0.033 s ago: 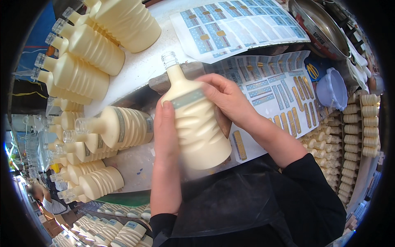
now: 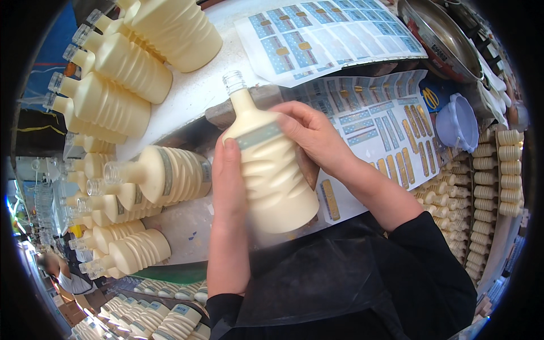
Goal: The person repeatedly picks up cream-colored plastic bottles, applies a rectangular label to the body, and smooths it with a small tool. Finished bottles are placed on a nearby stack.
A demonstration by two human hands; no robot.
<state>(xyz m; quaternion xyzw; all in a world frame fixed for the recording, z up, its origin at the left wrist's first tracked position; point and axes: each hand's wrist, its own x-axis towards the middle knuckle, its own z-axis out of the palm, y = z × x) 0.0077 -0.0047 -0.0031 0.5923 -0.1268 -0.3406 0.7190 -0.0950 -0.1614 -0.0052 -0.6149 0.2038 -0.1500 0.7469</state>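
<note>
A cream-coloured bottle with wavy ridges and a clear threaded neck stands tilted in front of me, between both hands. Across its shoulder runs a grey-blue label strip. My left hand is closed along the bottle's left side, its thumb at the strip's left end. At the strip's right end presses the thumb of my right hand; its other fingers go behind the bottle, partly hidden. Behind the bottle's neck lies a worn brownish block. A label sheet with blue strips and gold pieces spreads beneath my right forearm.
Unlabelled cream bottles crowd the far left; banded ones lie below them. Another label sheet covers the raised white surface. At right are a metal basin, a lilac bucket and stacked bottles. A person appears far left.
</note>
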